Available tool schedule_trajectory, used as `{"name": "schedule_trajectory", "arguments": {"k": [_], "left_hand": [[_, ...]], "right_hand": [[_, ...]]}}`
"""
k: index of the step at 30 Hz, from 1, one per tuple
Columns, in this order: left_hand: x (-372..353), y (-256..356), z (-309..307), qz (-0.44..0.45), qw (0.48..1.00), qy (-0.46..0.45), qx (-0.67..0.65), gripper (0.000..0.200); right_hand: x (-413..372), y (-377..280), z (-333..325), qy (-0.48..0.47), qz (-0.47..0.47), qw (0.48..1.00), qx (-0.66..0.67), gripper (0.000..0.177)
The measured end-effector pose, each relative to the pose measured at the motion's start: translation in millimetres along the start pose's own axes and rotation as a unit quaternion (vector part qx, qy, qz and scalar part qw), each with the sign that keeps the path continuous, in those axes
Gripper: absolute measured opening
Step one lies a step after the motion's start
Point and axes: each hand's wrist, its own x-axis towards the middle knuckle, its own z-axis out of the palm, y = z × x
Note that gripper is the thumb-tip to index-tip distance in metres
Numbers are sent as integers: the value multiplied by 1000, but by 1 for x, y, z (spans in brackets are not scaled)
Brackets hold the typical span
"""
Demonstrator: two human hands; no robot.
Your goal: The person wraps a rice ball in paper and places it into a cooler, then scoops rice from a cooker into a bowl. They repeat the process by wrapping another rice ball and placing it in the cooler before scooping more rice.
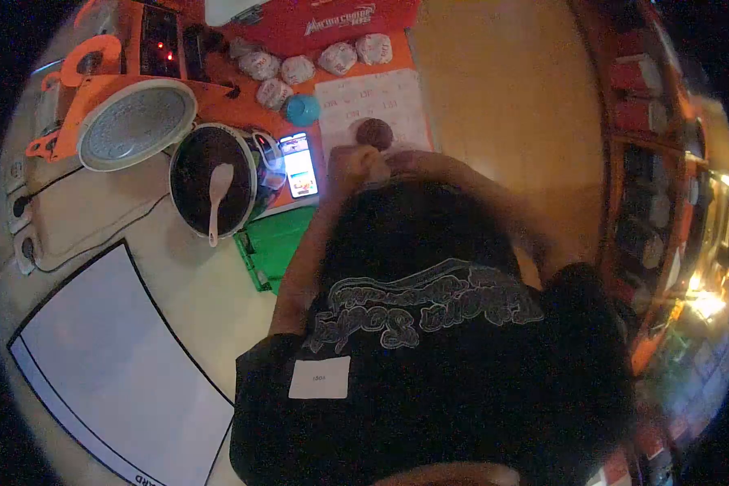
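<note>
Close to my chest, my left hand [349,166] is closed with its fingers curled. My right hand [407,162] meets it, its fingers drawn together and somewhat blurred. Between them shows a small pale, blurred thing [377,168] that I cannot make out. Just beyond the fingers, a round brown lump [374,134] rests on a white printed paper sheet [368,93]. Several balls wrapped in printed paper [338,58] sit behind and to the left of the sheet. A small blue cup-like thing [303,108] stands at its left edge.
Left of my hands lie a lit phone [300,166] and a dark pot [182,182] with a pale rice paddle [219,194] in it. A round grey lid [138,125], a green crate-like thing [279,243], power cords and a red box [324,24] are nearby.
</note>
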Motion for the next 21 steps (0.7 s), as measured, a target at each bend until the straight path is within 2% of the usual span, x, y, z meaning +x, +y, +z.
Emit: {"name": "schedule_trajectory", "arguments": {"k": [1,2,3,4,6,7,8,9,10,12,13,14,15,17,19,21], "left_hand": [[-1,0,1,45,998,-42,24,29],[-3,-1,2,89,991,-83,48,27],[-5,-2,3,88,992,-83,48,27],[-8,-3,4,100,992,-69,28,22],[-11,-5,5,111,992,-55,7,18],[-12,-8,4,93,994,-55,-6,17],[-14,-10,3,74,996,-55,-18,16],[-16,-12,3,71,996,-53,-18,16],[-17,-15,3,75,996,-43,-13,16],[-21,-19,4,77,996,-35,-7,17],[-21,-22,3,58,997,-51,-9,18],[-19,-26,1,41,997,-66,-11,19],[-14,-37,1,44,997,-65,-9,19],[-5,-57,-1,-6,997,-38,61,25],[14,-32,-37,-8,974,85,209,34],[29,-42,-46,-33,941,142,304,42]], "right_hand": [[9,-19,-19,0,-1,1000,0,39],[25,-61,-60,-127,164,977,45,36],[35,-85,-84,-248,321,910,86,33],[32,-77,-80,-249,321,910,87,33],[17,-49,-57,-224,202,953,15,30],[4,-39,-42,-225,201,953,15,30],[-10,-28,-26,-50,238,969,-40,28],[-12,-30,-26,125,265,952,-92,26],[-14,-28,-30,123,263,953,-92,26],[-8,-47,-61,321,182,918,-148,20],[-12,-41,-56,321,181,918,-147,20],[-19,-27,-47,267,201,943,12,19],[-23,-19,-41,205,214,940,168,19],[-29,-11,-27,190,224,939,178,18],[-33,-11,-24,171,238,937,189,17],[-27,-16,-30,152,107,982,8,17]]}}
